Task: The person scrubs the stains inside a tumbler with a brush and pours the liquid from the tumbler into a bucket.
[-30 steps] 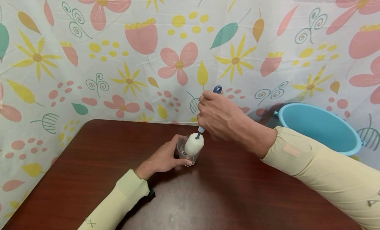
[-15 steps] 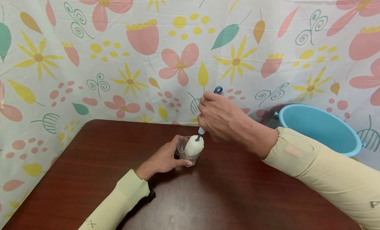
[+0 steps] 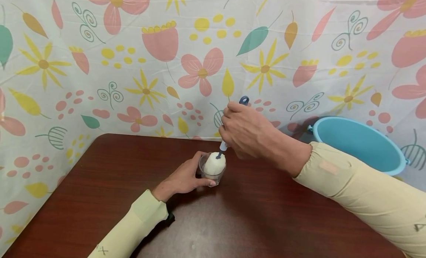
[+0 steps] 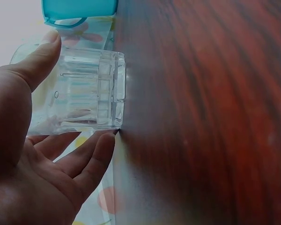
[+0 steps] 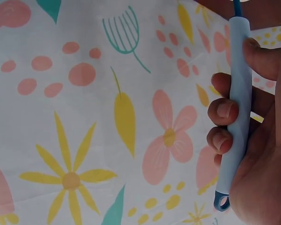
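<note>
A clear cup [image 3: 210, 179] stands upright on the brown table, its far rim near the table's back edge. My left hand [image 3: 182, 178] holds it, with the thumb on the near side and the fingers round the other; the left wrist view shows the cup's ridged base [image 4: 113, 89] at the tabletop. A cup brush with a white sponge head [image 3: 214, 165] is tilted into the cup's mouth. My right hand [image 3: 247, 130] grips its pale blue handle [image 5: 239, 103] from above, fingers wrapped round it. The dark blue hanging loop [image 3: 244, 100] sticks out above the fist. The sponge's lower end is inside the cup.
A blue bucket [image 3: 359, 143] stands right of the table, beyond my right forearm. The dark reddish-brown table [image 3: 266, 221] has its back edge against a floral curtain [image 3: 186, 84]. A small black item [image 3: 169, 218] shows under my left cuff.
The sponge head has shifted left and a little lower into the cup, and the brush handle leans with it. My left hand and the cup stay in place.
</note>
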Demonstrator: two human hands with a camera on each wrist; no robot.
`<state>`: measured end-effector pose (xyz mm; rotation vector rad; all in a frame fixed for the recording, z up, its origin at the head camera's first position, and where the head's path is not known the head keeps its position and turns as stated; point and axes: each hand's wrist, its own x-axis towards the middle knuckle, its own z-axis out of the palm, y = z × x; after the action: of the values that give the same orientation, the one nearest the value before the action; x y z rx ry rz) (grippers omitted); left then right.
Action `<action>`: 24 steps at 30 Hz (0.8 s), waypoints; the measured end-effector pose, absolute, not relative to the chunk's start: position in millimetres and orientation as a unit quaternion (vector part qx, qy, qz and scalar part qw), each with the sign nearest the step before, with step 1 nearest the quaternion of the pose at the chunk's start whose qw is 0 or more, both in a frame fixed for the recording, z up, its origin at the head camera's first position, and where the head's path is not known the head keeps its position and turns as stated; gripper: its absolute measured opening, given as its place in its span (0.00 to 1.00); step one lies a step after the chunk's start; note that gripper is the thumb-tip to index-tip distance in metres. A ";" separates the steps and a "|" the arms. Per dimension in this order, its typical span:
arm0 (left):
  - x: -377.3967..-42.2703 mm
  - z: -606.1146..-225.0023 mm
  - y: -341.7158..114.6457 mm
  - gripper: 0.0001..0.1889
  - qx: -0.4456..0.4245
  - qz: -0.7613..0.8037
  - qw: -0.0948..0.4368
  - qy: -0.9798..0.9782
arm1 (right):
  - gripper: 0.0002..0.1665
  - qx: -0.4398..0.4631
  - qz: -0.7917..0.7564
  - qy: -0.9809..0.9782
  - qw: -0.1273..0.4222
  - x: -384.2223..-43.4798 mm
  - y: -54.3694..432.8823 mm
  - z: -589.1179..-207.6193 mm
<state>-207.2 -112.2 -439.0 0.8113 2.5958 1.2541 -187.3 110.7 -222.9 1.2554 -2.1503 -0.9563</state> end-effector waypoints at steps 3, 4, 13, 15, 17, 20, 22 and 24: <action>-207.3 -438.7 -111.9 0.47 0.272 0.419 0.071 0.863 | 0.15 0.456 -0.347 -0.784 0.239 -187.0 110.3 -223.0; -207.4 -438.6 -111.8 0.47 0.273 0.419 0.071 0.863 | 0.15 0.454 -0.346 -0.785 0.240 -187.1 110.2 -223.1; -205.1 -439.6 -112.3 0.47 0.268 0.425 0.076 0.861 | 0.18 0.456 -0.332 -0.790 0.241 -188.7 107.5 -224.8; -204.7 -439.4 -112.3 0.47 0.265 0.429 0.076 0.860 | 0.18 0.456 -0.330 -0.790 0.244 -189.3 106.7 -225.2; -204.6 -439.1 -112.1 0.47 0.263 0.430 0.076 0.860 | 0.17 0.455 -0.328 -0.790 0.248 -190.1 105.7 -225.6; -204.4 -438.6 -111.5 0.47 0.262 0.428 0.072 0.862 | 0.15 0.454 -0.329 -0.788 0.254 -191.1 104.2 -225.7; -204.6 -438.7 -111.1 0.47 0.262 0.426 0.071 0.863 | 0.14 0.453 -0.330 -0.788 0.257 -191.3 103.3 -225.4; -204.8 -438.3 -110.7 0.48 0.261 0.423 0.071 0.865 | 0.14 0.450 -0.332 -0.788 0.257 -191.0 102.4 -225.1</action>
<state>-204.8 -110.7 -438.3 0.7844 2.6013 1.2709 -191.0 102.4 -225.1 1.2216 -2.1378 -0.9001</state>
